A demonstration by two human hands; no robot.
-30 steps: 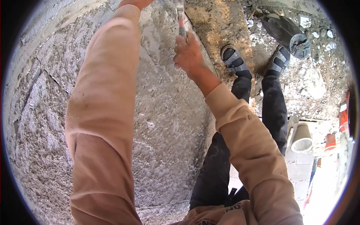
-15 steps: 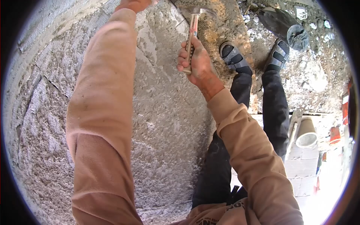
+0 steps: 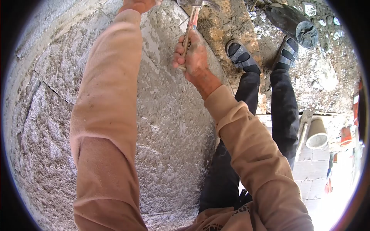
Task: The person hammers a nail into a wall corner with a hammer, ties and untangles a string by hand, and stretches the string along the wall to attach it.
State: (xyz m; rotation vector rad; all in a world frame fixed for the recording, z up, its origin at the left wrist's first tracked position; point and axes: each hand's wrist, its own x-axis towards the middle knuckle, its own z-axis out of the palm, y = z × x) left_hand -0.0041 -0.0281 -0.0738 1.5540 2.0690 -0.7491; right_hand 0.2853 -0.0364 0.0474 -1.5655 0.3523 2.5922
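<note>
My right hand (image 3: 192, 54) is wrapped round the handle of a claw hammer (image 3: 194, 17), whose metal head reaches the top edge of the view. The hammer is held over a rough grey wall surface (image 3: 173, 104). At the top edge, my left hand (image 3: 140, 4) is partly cut off by the frame. Its fingers are mostly out of sight, so what it holds, if anything, cannot be made out.
My sandalled feet stand on a stained board (image 3: 231, 27) and rubble-strewn ground (image 3: 320, 73). A dark bucket-like container (image 3: 307, 34) lies at upper right. Lower down are a pale bucket (image 3: 317, 134), a wooden piece (image 3: 304, 129) and a red object (image 3: 345, 136).
The hammer first rose with its head coming into view and swung right, then moved slightly up and left. My left hand has barely moved at the top edge.
</note>
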